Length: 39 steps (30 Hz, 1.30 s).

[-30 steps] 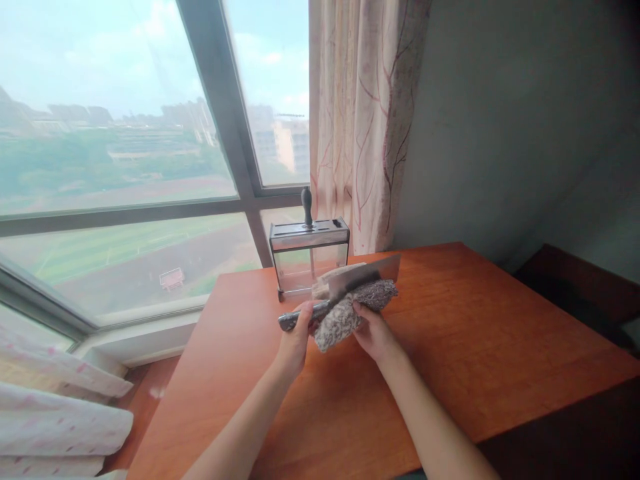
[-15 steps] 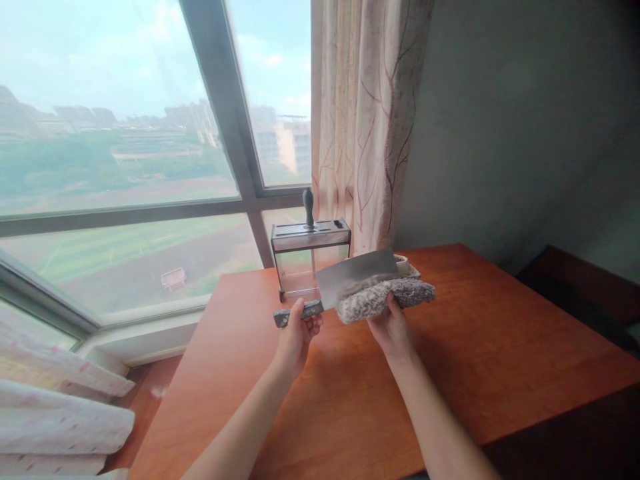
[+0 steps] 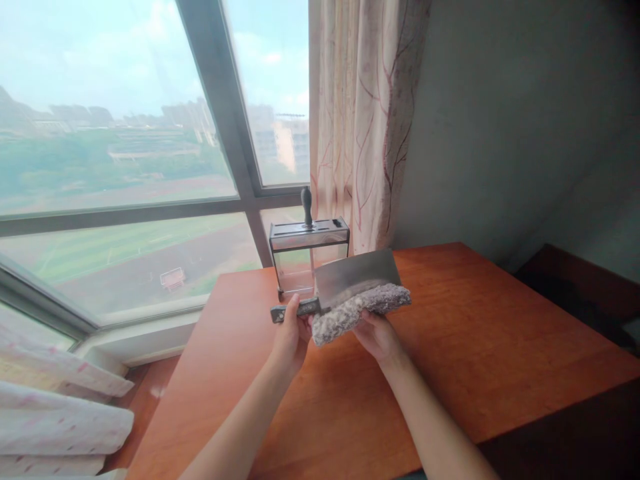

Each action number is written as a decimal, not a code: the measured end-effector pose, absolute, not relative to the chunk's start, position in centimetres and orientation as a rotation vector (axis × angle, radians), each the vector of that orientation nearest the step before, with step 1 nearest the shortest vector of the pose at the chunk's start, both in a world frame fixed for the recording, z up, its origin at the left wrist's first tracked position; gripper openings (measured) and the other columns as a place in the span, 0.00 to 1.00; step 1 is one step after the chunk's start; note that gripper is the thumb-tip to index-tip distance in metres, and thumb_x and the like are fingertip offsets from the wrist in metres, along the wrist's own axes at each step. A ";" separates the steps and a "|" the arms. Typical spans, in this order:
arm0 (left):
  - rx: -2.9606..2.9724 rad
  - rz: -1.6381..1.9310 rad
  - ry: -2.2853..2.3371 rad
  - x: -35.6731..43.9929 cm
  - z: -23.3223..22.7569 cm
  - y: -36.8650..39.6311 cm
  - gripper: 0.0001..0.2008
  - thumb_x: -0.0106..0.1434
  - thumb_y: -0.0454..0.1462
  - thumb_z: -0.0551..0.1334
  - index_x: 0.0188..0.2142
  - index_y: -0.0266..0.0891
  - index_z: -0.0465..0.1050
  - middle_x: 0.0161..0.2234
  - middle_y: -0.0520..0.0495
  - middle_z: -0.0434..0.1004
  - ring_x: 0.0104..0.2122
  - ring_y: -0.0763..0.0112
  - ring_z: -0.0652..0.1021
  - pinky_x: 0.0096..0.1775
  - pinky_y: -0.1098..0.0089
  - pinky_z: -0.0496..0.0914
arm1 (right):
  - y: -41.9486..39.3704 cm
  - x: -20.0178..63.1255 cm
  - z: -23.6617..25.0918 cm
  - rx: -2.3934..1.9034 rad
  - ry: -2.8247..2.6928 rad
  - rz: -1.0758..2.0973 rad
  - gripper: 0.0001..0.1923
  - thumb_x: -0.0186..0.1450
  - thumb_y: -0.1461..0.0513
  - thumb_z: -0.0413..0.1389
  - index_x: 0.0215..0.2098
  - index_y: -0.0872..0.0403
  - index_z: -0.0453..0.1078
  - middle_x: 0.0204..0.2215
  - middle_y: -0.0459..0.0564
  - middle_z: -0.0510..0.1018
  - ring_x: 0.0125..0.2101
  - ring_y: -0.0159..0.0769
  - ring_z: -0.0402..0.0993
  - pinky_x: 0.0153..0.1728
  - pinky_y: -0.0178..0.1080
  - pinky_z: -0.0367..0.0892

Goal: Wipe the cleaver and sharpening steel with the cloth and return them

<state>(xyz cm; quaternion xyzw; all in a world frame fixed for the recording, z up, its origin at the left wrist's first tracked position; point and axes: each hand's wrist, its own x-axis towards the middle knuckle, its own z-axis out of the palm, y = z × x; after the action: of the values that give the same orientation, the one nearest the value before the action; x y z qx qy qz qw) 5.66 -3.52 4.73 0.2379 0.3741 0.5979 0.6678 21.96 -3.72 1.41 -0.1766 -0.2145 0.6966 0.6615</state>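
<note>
The right hand (image 3: 379, 335), fingers clamped on the grey cloth (image 3: 357, 308), is drawing it back along the cleaver (image 3: 353, 278) toward the handle, which the left hand (image 3: 291, 332) is gripping.

A large window with a thick grey metal frame (image 3: 220, 120) fills the left side, letting in hazy daylight and showing green fields and distant buildings. A pale curtain patterned with reddish branching lines (image 3: 367, 113) hangs beside it. A plain grey-green painted wall (image 3: 510, 113) stands on the right. An orange-brown wooden counter (image 3: 490, 340) reaches toward the window corner. White fabric with small pink marks (image 3: 55, 407) lies at lower left.
</note>
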 end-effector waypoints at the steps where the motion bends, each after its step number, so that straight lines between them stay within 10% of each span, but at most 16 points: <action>1: 0.511 1.363 0.828 5.4 4.9 -3.3 0.18 0.55 0.50 0.64 0.25 0.38 0.67 0.14 0.56 0.65 0.16 0.76 0.67 0.23 0.73 0.62 | -3.8 22.0 1.5 -0.397 -0.494 1.579 0.21 0.45 0.66 0.67 0.37 0.46 0.73 0.35 0.42 0.81 0.40 0.41 0.76 0.47 0.46 0.69; 39: 0.449 1.570 0.712 5.8 4.8 -3.9 0.12 0.55 0.43 0.68 0.30 0.36 0.72 0.25 0.52 0.76 0.22 0.78 0.73 0.28 0.76 0.69 | -4.0 23.8 2.3 -0.359 -0.447 1.465 0.19 0.45 0.58 0.66 0.36 0.45 0.73 0.42 0.43 0.79 0.51 0.43 0.71 0.57 0.50 0.60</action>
<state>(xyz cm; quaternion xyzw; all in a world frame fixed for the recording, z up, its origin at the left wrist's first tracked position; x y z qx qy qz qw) 5.84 -3.89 4.85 0.1961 0.3108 0.6852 0.6288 23.83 -3.97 2.29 -0.1617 -0.2014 0.6594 0.7060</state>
